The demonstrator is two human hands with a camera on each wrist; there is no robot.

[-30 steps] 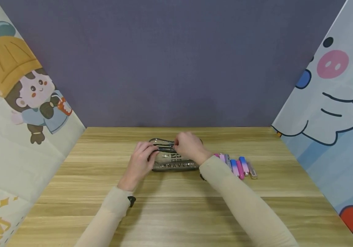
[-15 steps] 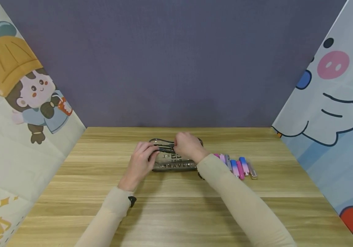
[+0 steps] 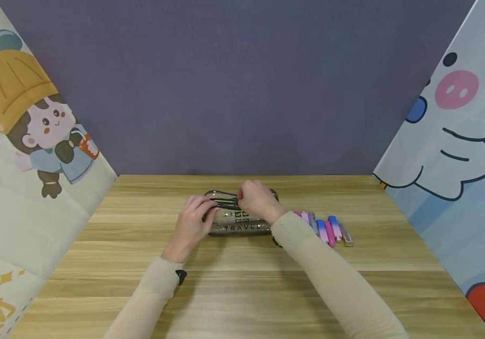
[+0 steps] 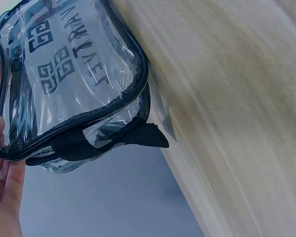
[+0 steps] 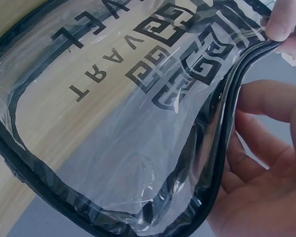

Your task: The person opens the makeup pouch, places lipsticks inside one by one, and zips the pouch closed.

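The clear, black-trimmed pouch (image 3: 242, 228) is resting near the far edge of the worktop (image 3: 225, 292), about midway between its left and right edges, its TRAVEL lettering facing the near edge. The left hand (image 3: 190, 222) is pinching the pouch's dark upper rim toward the left, while the right hand (image 3: 260, 201) is gripping that rim farther right with curled fingers. Small pink, lilac and blue sticks (image 3: 329, 233) are lying side by side between the pouch and the worktop's right edge.
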